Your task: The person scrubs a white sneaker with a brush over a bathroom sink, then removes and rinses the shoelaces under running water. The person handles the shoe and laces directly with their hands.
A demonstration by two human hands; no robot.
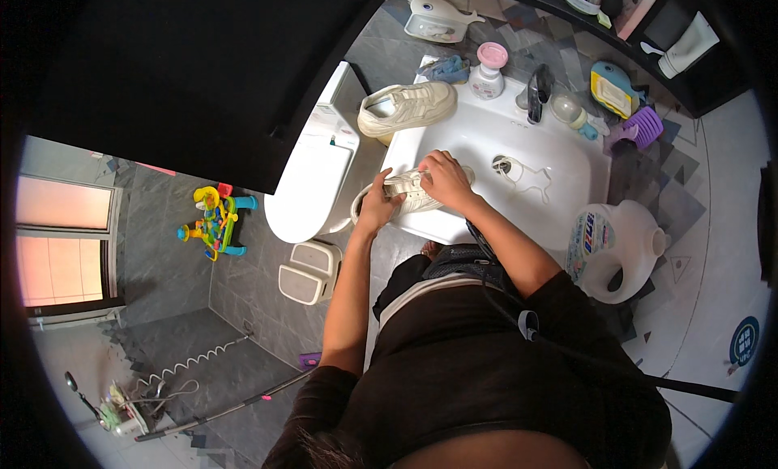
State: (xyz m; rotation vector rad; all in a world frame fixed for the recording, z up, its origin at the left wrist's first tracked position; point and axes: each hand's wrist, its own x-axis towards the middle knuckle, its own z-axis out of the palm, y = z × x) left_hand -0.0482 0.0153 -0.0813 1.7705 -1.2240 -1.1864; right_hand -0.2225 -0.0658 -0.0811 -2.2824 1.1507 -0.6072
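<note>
An off-white sneaker (415, 203) is held over the front left edge of the white sink (567, 218). My left hand (378, 205) grips it near its opening, thumb and fingers on either side of the upper. Bent over the lacing area, my right hand (444, 179) has its fingers closed on the shoe; whether a lace is pinched there is hidden. The matching sneaker (417, 108) rests on the sink's back left corner. Loose white shoelaces (531, 175) lie in the basin beside the drain (503, 166).
Along the sink's back stand a pink-topped pump bottle (487, 73), a dark faucet (538, 92) and a blue cloth (446, 68). A large white jug (620, 250) occupies the right side. Left are a toilet (308, 177), a step stool (311, 272) and a colourful toy (216, 220).
</note>
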